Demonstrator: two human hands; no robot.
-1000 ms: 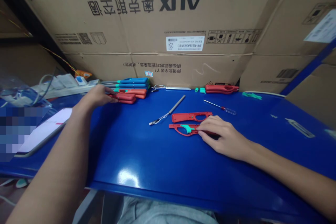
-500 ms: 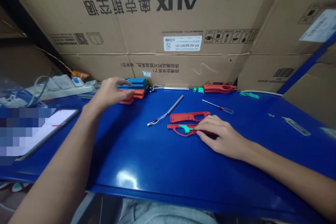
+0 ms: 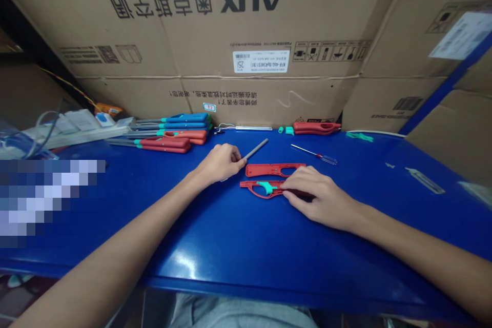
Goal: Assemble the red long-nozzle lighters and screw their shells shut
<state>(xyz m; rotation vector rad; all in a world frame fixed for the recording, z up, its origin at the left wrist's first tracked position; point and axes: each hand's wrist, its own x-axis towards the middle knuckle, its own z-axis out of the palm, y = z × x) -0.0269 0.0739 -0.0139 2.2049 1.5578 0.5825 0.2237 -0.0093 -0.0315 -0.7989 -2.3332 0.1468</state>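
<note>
On the blue table (image 3: 215, 251), the left hand (image 3: 220, 163) grips a thin grey rod (image 3: 255, 149) with closed fingers. At center, the right hand (image 3: 322, 199) has its fingers closed over a red plastic shell (image 3: 254, 184) with a teal insert (image 3: 266, 187), just below a second red shell (image 3: 275, 169).

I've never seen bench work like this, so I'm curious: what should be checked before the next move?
1. Left hand on the grey metal rod: ok, curled around its lower end.
2. Right hand on the red plastic shell half: ok, fingers lie across it.
3. Teal piece seated in that half: cannot tell from this view.
4. Second red shell half: ok, lying flat alongside.
5. Screwdriver: ok, lying free on the blue bench, near the right hand.
</note>
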